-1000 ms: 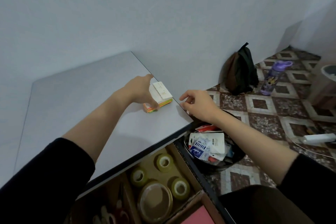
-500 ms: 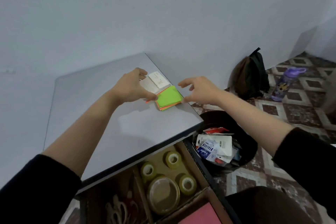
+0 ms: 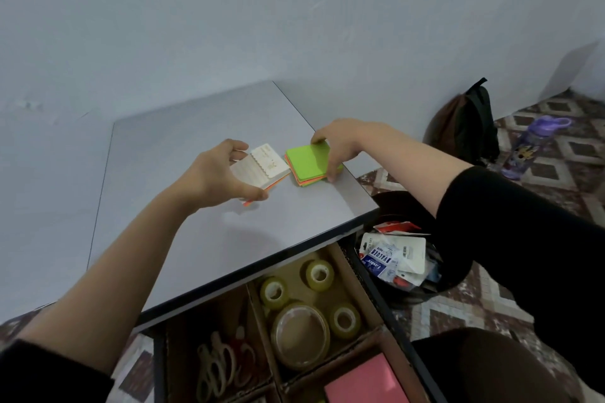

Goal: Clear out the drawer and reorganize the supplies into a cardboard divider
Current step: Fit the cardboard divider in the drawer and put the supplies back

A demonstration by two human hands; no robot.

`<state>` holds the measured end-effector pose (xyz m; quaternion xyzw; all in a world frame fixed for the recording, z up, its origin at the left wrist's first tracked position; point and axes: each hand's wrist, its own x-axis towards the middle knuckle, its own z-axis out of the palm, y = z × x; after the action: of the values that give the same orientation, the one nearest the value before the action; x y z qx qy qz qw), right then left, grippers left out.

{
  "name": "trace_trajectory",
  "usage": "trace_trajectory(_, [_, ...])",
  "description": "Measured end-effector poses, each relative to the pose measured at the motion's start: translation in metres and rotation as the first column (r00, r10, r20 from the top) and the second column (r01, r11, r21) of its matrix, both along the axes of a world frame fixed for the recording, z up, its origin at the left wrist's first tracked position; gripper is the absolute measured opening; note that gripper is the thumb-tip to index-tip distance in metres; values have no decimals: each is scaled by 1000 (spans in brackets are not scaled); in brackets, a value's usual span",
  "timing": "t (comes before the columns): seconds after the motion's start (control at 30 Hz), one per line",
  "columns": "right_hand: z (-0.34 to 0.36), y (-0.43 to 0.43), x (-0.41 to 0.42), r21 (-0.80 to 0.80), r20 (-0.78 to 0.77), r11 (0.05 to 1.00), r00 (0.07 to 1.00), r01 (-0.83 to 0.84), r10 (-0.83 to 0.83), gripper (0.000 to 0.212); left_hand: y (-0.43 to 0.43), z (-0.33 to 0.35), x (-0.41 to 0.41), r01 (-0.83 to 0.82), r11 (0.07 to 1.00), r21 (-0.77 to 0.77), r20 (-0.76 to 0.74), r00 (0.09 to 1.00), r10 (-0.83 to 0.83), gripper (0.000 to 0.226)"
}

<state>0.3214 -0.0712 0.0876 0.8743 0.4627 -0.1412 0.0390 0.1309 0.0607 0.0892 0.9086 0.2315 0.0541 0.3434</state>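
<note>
Head cam, the only view I've got. The left hand (image 3: 214,178) grips a white-topped pad (image 3: 266,165) on the desk (image 3: 183,222), thumb at the near corner and fingers (image 3: 237,144) curled over the far side. Orange sheets show under the white top. The near end may be tipped up a bit, can't tell for sure. Just beside it, to the right, lies a green notes stack (image 3: 307,162) w/ orange layers below, close to the desk's right edge. The right hand (image 3: 342,142) pinches that stack, fingertips on the far edge and thumb down at the near right corner. The 2 stacks look apart, w/ a narrow gap btw them. Below the desk edge the drawer (image 3: 379,301) stands open w/ the cardboard divider (image 3: 257,317) in it. Middle compartment: 3 small tape rolls (image 3: 319,274) around 1 big roll (image 3: 299,334). Left compartment: scissors (image 3: 222,366), dim, can't count them. Near right compartment: a pink pad (image 3: 366,379). On the floor right of the drawer sits a black bin (image 3: 458,281) w/ packaging (image 3: 393,257) in it. Further back by the wall are a dark backpack (image 3: 468,121) and a purple bottle (image 3: 535,141), well apart from the desk.
</note>
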Motion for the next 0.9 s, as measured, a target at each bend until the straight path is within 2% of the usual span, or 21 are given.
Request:
trace_trajectory(0.23, [-5, 1, 4, 11, 32, 1000, 999, -17, 17, 90, 2, -7, 2, 0, 1000, 6, 7, 1000, 0, 99])
trace_trajectory(0.43, [-11, -2, 6, 128, 28, 992, 1000, -4, 0, 88, 4, -5, -7, -19, 1000, 13, 11, 1000, 19, 100])
trace_trajectory(0.57, [-15, -9, 2, 221, 21, 975, 1000, 10, -15, 81, 1, 1, -18, -21, 1000, 16, 9, 1000, 21, 111])
trace_trajectory(0.7, [-12, -16, -6, 309, -8, 950, 999, 41, -41, 76, -5, 9, -31, -26, 999, 35, 18, 1000, 25, 104])
trace_trajectory(0.83, [-13, -22, -10, 308, -26, 947, 996, 87, -83, 74, -10, 12, -45, -23, 999, 46, 12, 1000, 23, 107])
trace_trajectory(0.9, [-16, -24, -12, 302, -43, 947, 994, 113, -105, 75, -11, 11, -50, -27, 998, 56, 8, 1000, 27, 94])
